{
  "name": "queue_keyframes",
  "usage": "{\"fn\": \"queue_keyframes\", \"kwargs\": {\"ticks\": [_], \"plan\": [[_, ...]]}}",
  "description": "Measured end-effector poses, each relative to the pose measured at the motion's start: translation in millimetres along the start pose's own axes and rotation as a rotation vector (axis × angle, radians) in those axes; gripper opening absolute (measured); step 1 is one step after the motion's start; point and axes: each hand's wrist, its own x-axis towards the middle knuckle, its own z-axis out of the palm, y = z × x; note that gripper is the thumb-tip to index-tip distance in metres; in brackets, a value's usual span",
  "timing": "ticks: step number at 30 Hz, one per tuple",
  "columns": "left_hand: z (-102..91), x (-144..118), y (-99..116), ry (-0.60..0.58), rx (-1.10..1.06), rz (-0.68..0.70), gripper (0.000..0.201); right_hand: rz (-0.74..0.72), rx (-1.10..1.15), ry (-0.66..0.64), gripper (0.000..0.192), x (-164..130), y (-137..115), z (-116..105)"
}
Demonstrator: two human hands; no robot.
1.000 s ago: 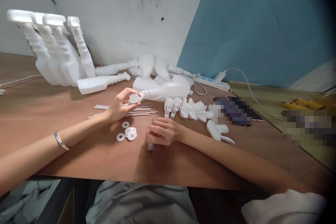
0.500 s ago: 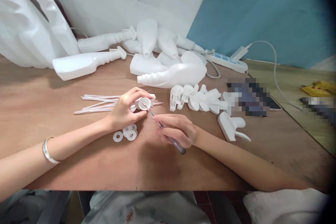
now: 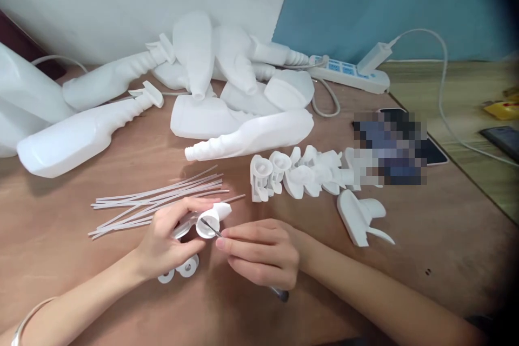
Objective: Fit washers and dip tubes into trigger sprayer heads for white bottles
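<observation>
White plastic spray head (image 3: 223,210), well off bench's (image 3: 121,319) back edge, is gripped in our L hand (image 3: 172,235); R hand (image 3: 263,254) pinches a thin tool (image 3: 279,294), tip in the cup. Step's prob. working inside it; next move calls for steady L grip. Washers (image 3: 193,263) + straws (image 3: 158,197) crowd L hand; bottles (image 3: 263,132) behind.

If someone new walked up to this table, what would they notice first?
Probably the jumble of white bottles across the back of the table. Then, at front center, the left hand holding a white spray head, with the right hand pointing a thin tool into its round opening. Behind, at upper right, a broad blue panel stands out too.
</observation>
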Motion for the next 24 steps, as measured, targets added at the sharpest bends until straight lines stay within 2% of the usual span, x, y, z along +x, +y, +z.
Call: {"fn": "queue_keyframes", "kwargs": {"ticks": [8, 12, 16, 17, 19, 24], "plan": [[-6.3, -4.8, -5.7, -0.011, 0.141, 0.177, 0.051, 0.242, 0.083, 0.262, 0.017, -6.3, -12.2, 12.2], [-6.1, -7.2, -5.2, 0.034, 0.221, 0.216, 0.054, 0.365, 0.152, 0.196, 0.009, 3.3, -10.8, 0.7], [-2.6, -5.2, 0.2, 0.116, 0.257, 0.222, 0.046, 0.448, 0.217, 0.05, 0.016, 13.1, -6.4, -9.1], [-1.3, -4.8, 1.5, 0.143, 0.258, 0.225, 0.042, 0.471, 0.215, 0.058, 0.018, 14.1, -5.9, -8.7], [0.9, -4.1, 2.8, 0.194, 0.273, 0.237, 0.035, 0.464, 0.184, 0.175, 0.019, 14.2, -5.5, -4.9], [0.2, -3.3, -1.5, 0.251, 0.344, 0.294, 0.033, 0.502, 0.152, 0.221, 0.017, 14.6, -5.7, 6.7]]}}
